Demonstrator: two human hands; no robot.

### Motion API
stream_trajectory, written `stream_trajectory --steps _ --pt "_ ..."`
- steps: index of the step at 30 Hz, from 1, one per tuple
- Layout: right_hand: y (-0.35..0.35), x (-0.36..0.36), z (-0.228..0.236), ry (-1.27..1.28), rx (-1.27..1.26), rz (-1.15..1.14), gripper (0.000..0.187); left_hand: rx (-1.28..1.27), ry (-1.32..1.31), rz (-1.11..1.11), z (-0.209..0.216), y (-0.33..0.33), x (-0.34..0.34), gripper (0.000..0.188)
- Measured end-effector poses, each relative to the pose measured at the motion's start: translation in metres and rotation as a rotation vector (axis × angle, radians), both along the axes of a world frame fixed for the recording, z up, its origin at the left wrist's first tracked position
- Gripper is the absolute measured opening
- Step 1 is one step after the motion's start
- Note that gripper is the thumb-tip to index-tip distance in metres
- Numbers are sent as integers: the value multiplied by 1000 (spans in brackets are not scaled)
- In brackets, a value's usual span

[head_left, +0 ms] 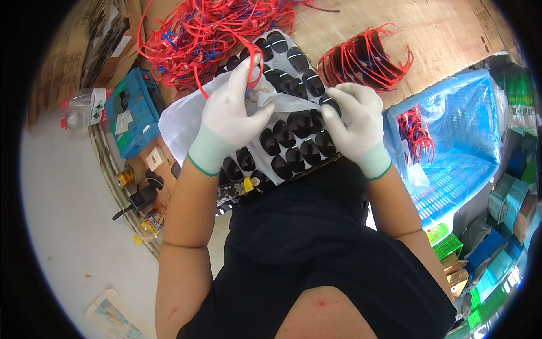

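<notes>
Both hands wear white knitted gloves with mint-green cuffs. My left hand (231, 116) grips a red glasses frame (255, 42), which rises above its fingers; the thumb stands away from them. Between the thumb and fingers of my right hand (358, 118) a dark lens (329, 104) is pinched. Under both hands lies a tray of dark lenses (296, 155), set out in rows on white paper. A loose flap of white paper (291, 103) spans the gap between the hands. Part of the tray is hidden by the left hand.
Red glasses frames with blue parts (217, 31) lie heaped beyond the tray. Right of them stands a row of red frames with dark lenses (367, 59). A lined blue crate (451, 164) is at the right, a blue box (132, 113) and plastic bottles (84, 108) at the left.
</notes>
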State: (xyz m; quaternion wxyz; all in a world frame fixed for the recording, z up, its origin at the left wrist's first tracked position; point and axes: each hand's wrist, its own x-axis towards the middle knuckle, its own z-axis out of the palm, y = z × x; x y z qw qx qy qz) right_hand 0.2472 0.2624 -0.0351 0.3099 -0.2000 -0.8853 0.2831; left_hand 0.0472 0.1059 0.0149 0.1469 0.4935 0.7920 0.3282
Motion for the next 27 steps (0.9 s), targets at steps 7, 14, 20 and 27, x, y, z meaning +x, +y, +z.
stream_trajectory --steps 7,14,20,27 --pt "24 -59 5 -172 -53 30 32 -2 -50 23 -1 -1 6 75" --pt "27 -100 15 -519 124 -27 47 29 143 17 -10 1 2 82" --pt "31 -66 16 -262 -147 -144 39 144 136 356 -18 40 -5 92" --pt "13 6 13 -86 -291 -162 17 304 299 282 -9 40 5 78"
